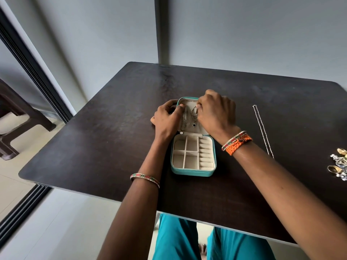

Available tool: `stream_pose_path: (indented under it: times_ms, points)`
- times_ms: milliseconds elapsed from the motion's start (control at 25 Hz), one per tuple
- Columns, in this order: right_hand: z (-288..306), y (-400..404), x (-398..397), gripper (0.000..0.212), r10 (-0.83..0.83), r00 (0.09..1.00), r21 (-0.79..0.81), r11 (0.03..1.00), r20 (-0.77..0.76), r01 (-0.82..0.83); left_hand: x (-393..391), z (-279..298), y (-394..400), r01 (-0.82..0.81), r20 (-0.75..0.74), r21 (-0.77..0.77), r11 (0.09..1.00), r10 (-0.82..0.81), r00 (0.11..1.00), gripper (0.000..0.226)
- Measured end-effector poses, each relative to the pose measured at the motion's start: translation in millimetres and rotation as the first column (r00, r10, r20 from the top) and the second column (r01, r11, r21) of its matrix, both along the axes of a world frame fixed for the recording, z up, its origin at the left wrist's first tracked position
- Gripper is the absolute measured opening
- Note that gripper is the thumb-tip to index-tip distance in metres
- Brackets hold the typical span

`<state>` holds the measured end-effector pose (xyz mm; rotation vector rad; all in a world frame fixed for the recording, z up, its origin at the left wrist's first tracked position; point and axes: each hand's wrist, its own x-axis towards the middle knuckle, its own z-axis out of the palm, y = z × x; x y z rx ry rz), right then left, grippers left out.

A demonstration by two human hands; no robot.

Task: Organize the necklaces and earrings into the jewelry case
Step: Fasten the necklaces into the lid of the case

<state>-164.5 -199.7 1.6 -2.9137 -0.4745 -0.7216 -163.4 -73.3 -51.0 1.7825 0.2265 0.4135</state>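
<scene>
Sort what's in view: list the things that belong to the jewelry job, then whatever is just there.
Belongs to the job:
- teal jewelry case, open
- necklaces in the lid, one with a dark heart pendant
- silver chain necklace on the table
- pile of earrings at the right edge
- left hand and right hand, both at the lid

Just there:
- dark table
- dark chair at the left

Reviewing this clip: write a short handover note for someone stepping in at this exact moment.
Left hand steadies the open jewelry case at its lid edge. Right hand pinches a necklace with a dark pendant at the lid's top.
Done: two chains lie in the lid.
Left: the long chain on the table, the earrings at the right edge; tray compartments look empty.
</scene>
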Motion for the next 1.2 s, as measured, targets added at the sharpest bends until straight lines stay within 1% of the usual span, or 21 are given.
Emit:
stream_pose_path:
  times_ms: [40,160,360,480,560,640,680,760,840,1000,1120,1200]
  points:
    - [2.2,0.7,-2.5,0.012,0.006,1.0,-0.022,1.0,-0.006,-0.007,-0.3,0.4,-0.4,-0.002,0.007,-0.003,1.0,0.002,1.0,0.023]
    - [7.5,1.8,-10.0,0.009,0.046,0.999,-0.087,0.995,-0.008,-0.047,-1.4,1.8,-1.1,-0.016,0.03,0.0,1.0,0.016,0.999,0.021]
    - [1.0,0.4,-18.9,0.018,0.082,0.997,-0.159,0.984,0.005,-0.08,-3.3,4.7,-2.3,-0.049,0.053,0.014,0.999,0.048,0.997,0.018]
    - [-3.6,-3.1,-19.8,0.018,0.085,0.996,-0.144,0.986,0.012,-0.082,-3.9,3.6,-2.6,-0.052,0.058,-0.005,0.999,0.052,0.997,0.021]
    - [-3.8,-8.4,-19.0,0.014,0.076,0.997,-0.083,0.994,0.029,-0.073,-4.9,3.9,-2.6,-0.052,0.06,-0.015,0.999,0.053,0.997,0.022]
    - [-4.0,-11.2,-20.4,0.016,0.069,0.997,-0.011,0.998,0.023,-0.069,-6.8,6.0,-3.3,-0.053,0.078,-0.032,0.998,0.055,0.995,0.018]
    - [-4.1,-11.2,-22.1,0.017,0.066,0.998,0.046,0.997,0.014,-0.067,-7.7,6.8,-3.7,-0.057,0.092,-0.035,0.998,0.061,0.994,0.017]
    - [-5.5,-10.1,-24.1,0.018,0.035,0.999,0.211,0.977,-0.027,-0.028,-10.1,9.0,-5.5,-0.077,0.124,-0.031,0.997,0.08,0.989,0.017]
    - [-8.3,-7.3,-26.0,0.017,0.004,0.995,0.357,0.933,-0.101,0.032,-11.8,10.4,-7.8,-0.102,0.158,-0.026,0.994,0.105,0.982,0.016]
    - [-11.5,-0.3,-34.4,0.018,-0.003,0.976,0.558,0.82,-0.219,0.128,-12.8,9.4,-8.8,-0.14,0.218,-0.023,0.99,0.141,0.966,0.014]
    - [-14.7,1.7,-41.7,0.02,-0.005,0.954,0.651,0.73,-0.3,0.208,-13.0,9.0,-9.0,-0.154,0.229,-0.013,0.988,0.153,0.961,0.014]
    - [-17.6,2.6,-43.9,0.023,-0.006,0.941,0.667,0.704,-0.339,0.245,-14.6,9.2,-10.4,-0.197,0.227,0.01,0.98,0.189,0.955,0.017]
